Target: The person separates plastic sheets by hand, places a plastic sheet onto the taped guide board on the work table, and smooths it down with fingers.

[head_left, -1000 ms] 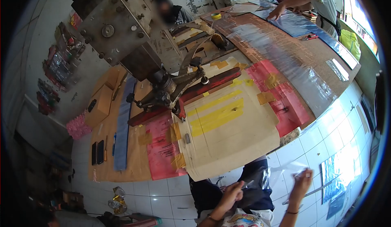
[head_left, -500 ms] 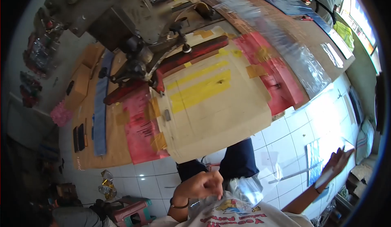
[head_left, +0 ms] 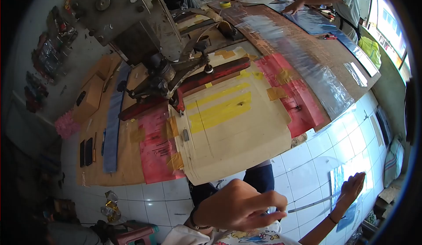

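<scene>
My left hand (head_left: 246, 206) is raised in front of my body at the table's near edge, its fingers curled and the thumb drawn towards them. A pale patch shows between the fingers; whether it is held or lies behind, I cannot tell. Out to the right, over the tiled floor, my right hand (head_left: 353, 185) has its fingers bunched together, and their contents are hidden. Beyond my left hand lies a beige board (head_left: 246, 144) with yellow tape strips (head_left: 222, 113). Over it reaches a red bar (head_left: 228, 71) of a dark metal machine (head_left: 165, 71).
Red sheets (head_left: 301, 102) flank the board. Clear plastic (head_left: 327, 78) covers part of the brown table at right. A blue strip (head_left: 113, 135) and two dark phone-like objects (head_left: 89, 152) lie left. Another person's hand (head_left: 293, 7) rests at the far right. A stool (head_left: 138, 234) stands below left.
My left hand has risen and moved right, nearer the camera. My right hand has come slightly left and down, its fingers now bunched. The view has tilted up, showing more of the far side.
</scene>
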A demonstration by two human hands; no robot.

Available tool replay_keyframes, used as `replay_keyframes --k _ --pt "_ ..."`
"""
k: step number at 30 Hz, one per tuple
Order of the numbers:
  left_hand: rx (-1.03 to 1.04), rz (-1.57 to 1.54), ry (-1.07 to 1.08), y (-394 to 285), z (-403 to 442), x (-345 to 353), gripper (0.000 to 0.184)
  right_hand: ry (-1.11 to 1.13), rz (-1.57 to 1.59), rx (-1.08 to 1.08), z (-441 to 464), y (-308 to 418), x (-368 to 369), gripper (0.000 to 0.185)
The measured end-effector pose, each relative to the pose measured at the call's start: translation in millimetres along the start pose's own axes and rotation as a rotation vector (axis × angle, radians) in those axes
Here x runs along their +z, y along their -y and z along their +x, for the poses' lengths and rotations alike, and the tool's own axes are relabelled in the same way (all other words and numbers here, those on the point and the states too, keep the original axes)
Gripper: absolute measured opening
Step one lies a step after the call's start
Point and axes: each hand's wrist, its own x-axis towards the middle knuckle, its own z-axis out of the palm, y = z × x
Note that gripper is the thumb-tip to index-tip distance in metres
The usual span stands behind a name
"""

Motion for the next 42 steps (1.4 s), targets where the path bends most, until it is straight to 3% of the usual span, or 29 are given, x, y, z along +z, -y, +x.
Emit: replay_keyframes --k 1,3,5,8,13,17,18,20,22,26,29,30,33,36,39,40,42 --pt "-0.021 0.030 0.006 1 -1 -1 0.028 0.139 0.014 -0.001 -8 5 9 0.025" --pt "-0.051 0.089 0.020 1 1 -3 0.028 -0.076 -0.050 0.088 -36 6 57 0.030" --pt "-0.035 0.121 -0.009 1 1 3 0.028 0.553 0.129 0.049 -45 0 57 0.035" --pt "0.054 0.155 -0.037 -6 7 4 0.028 0.633 0.052 0.016 -70 14 103 0.047" --pt "0.199 0.239 -0.028 -27 15 -5 0.028 0.678 -0.002 0.033 -80 19 115 0.044" --pt "0.059 0.403 0.079 -18 15 9 0.034 0.636 -0.015 0.028 -96 38 134 0.038" --pt "0.031 0.459 0.110 -11 12 12 0.049 0.626 0.024 0.063 -101 42 136 0.034" --pt "0.043 0.481 0.154 -4 6 15 0.061 0.673 0.048 0.028 -108 46 144 0.031" --pt "0.048 0.513 0.193 3 0 15 0.081 0.680 0.119 0.124 -117 48 153 0.027" --pt "-0.037 0.604 0.190 8 -17 9 0.093 0.714 0.239 0.242 -132 61 170 0.024" --pt "-0.510 0.303 -0.072 -1 -29 19 0.094 0.757 0.242 0.244 -143 63 176 0.022" --pt "-0.483 0.146 -0.203 6 -38 24 0.080 0.804 0.258 0.261 -144 60 174 0.020" --pt "-0.427 -0.039 -0.045 35 -72 26 0.055 0.894 0.267 0.251 -153 55 176 0.018" --pt "-0.616 -0.480 0.109 34 -96 27 0.033 0.908 0.133 0.304 -161 54 179 0.021" --pt "-0.518 -0.561 -0.159 37 -109 47 0.031 0.890 0.072 0.127 -162 23 177 0.022" --pt "-0.549 -0.629 -0.275 32 -108 49 0.039 0.864 0.041 0.072 -161 23 173 0.019" --pt "-0.457 -0.772 -0.301 41 -113 48 0.045 0.767 -0.011 -0.095 -161 24 172 0.026"
